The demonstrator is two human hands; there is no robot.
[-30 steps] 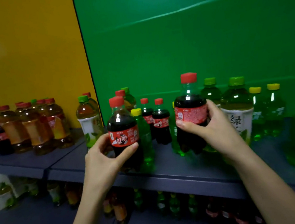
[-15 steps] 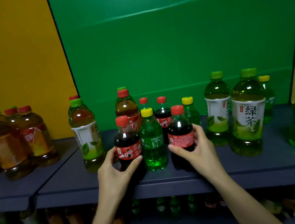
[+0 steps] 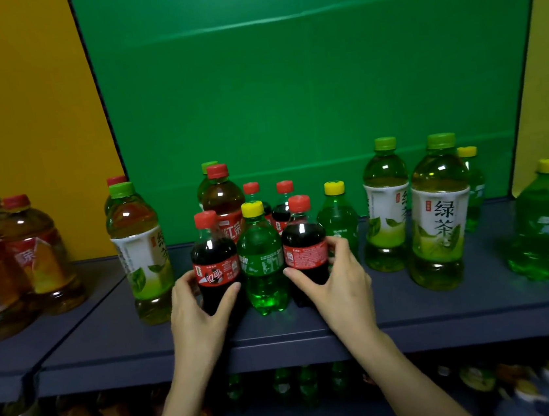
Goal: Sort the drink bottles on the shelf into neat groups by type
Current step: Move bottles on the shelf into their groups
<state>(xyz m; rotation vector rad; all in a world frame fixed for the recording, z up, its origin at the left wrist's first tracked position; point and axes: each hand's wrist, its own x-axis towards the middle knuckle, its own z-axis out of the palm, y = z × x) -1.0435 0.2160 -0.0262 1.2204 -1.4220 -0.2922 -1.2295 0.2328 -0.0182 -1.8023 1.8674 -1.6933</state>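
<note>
Dark shelf (image 3: 109,329) | I see left hand (image 3: 198,305) gripping left cola (image 3: 216,262), right hand (image 3: 339,282) gripping right cola (image 3: 305,248), 9 and 3 o'clock of green soda (image 3: 261,264) | sorting looks unfinished, types mixed

Glossy clear-plastic cola bottles (image 3: 216,265) with shiny printed film labels on a matt dark shelf (image 3: 449,311).

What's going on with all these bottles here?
A person is sorting drinks on a dark grey shelf. The left hand holds one small red-capped plastic cola bottle, the right hand a second cola bottle. A small yellow-capped green plastic soda bottle stands between them, so the colas are not yet together.
</note>
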